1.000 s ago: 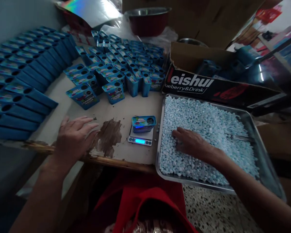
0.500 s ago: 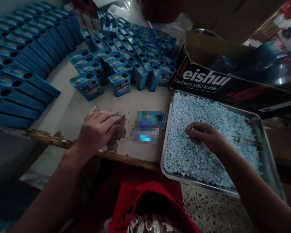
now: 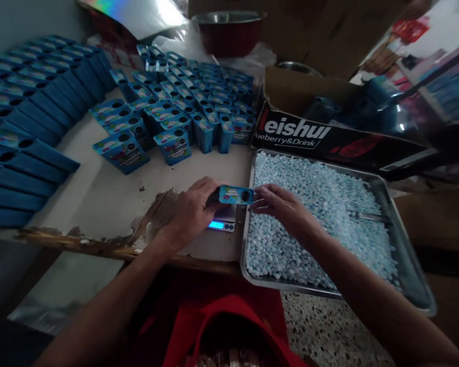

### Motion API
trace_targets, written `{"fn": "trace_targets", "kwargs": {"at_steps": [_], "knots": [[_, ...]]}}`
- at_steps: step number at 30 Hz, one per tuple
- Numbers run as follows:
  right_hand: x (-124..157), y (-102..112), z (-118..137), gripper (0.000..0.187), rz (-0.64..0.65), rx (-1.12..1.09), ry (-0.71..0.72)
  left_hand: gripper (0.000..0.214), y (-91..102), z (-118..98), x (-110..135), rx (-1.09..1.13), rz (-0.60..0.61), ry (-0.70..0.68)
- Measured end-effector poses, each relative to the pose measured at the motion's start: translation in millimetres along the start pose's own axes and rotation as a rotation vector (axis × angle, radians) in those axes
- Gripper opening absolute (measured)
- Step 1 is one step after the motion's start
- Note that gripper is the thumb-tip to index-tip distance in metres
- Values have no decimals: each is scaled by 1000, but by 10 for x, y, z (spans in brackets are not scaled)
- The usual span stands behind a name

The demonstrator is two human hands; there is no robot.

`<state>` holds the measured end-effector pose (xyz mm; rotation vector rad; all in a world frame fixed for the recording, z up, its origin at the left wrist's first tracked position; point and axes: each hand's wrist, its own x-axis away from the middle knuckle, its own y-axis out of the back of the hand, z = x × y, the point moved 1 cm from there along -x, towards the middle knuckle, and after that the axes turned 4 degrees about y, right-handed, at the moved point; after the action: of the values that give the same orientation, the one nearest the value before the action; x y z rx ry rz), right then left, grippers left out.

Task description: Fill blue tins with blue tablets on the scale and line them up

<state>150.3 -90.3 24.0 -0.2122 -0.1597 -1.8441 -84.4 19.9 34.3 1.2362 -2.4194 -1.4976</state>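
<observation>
Over a small digital scale with a lit blue display, a small blue candy box is held with its printed top, which has a dark round spot, facing up. My left hand grips the box's left end, thumb and fingers around it. At the right end, the fingers of my right hand press against the box, above the edge of a metal tray. Light blue, pebble-like candies fill most of this tray. Whether any candies are inside the box cannot be seen.
Similar blue boxes stand grouped at the back of the worn table. More boxes lie in rows at the left. A black carton stands behind the tray. A metal-handled utensil rests in the candies.
My left hand has moved right from the bare tabletop and taken hold of the candy box. My right hand has moved left from over the candies to the box's right end.
</observation>
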Motion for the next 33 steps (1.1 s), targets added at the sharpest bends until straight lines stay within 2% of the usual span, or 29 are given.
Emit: {"fn": "trace_targets", "kwargs": {"at_steps": [2, 4, 6, 8, 14, 16, 19, 26, 31, 33], "knots": [[15, -82, -35, 33, -19, -362, -157, 27, 14, -148, -101, -120, -85, -275], [48, -120, -43, 39, -54, -619, -255, 28, -17, -266, -172, -239, -162, -531], [89, -134, -36, 47, -96, -792, -307, 30, -96, -332, -229, -313, -193, -685], [123, -141, -29, 52, -134, -888, -342, 28, -195, -351, -279, -327, -200, -749], [135, -126, -24, 49, -186, -1031, -360, 26, -353, -350, -331, -216, -233, -706], [133, -108, -30, 47, -209, -1025, -371, 26, -343, -380, -322, -190, -220, -675], [128, -97, -42, 47, -174, -1026, -353, 28, -306, -440, -300, -155, -213, -626], [124, -101, -90, 49, -127, -1040, -341, 27, -287, -482, -348, -137, -241, -607], [124, -130, -119, 41, -149, -1128, -360, 35, -278, -520, -411, -221, -77, -556], [114, -135, -120, 41, -182, -1178, -368, 35, -253, -552, -413, -226, -41, -597]]}}
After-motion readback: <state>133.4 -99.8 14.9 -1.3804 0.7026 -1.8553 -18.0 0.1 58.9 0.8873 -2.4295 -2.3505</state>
